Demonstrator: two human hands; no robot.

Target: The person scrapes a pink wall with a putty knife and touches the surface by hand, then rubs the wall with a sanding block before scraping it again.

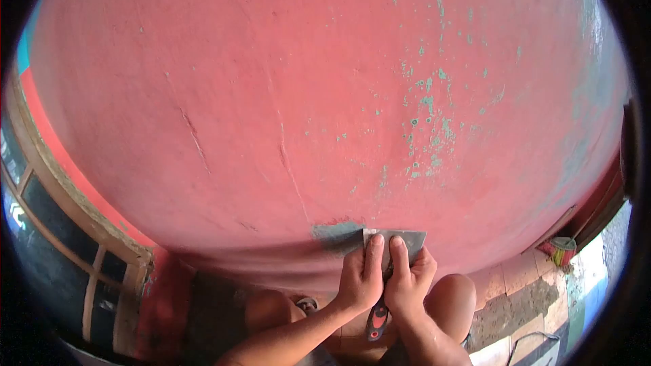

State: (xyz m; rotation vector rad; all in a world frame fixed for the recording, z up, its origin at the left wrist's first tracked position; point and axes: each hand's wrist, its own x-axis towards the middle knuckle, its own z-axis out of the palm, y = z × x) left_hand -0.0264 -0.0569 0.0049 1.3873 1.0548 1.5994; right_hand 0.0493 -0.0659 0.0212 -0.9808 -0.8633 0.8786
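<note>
Both my hands grip a wide putty knife (416, 238) with a metal blade and a black-and-red handle. My left hand (357, 279) is closed around its left side, thumb laid flat up the blade. On the other side my right hand (412, 283) is closed too, its thumb also pressed on the metal. The handle sticks out below, between the wrists. The blade's top edge lies at the pink wall (224, 95), low down. Just left of the blade is a bare grey patch (333, 236) with a ragged paint edge above it.
Green specks and thin cracks mark the wall higher up. A wood-framed window (91, 264) stands at the left. My knees flank my arms. At the right are a broom head (563, 249) and floor tiles (498, 318) with a rough grey patch among them.
</note>
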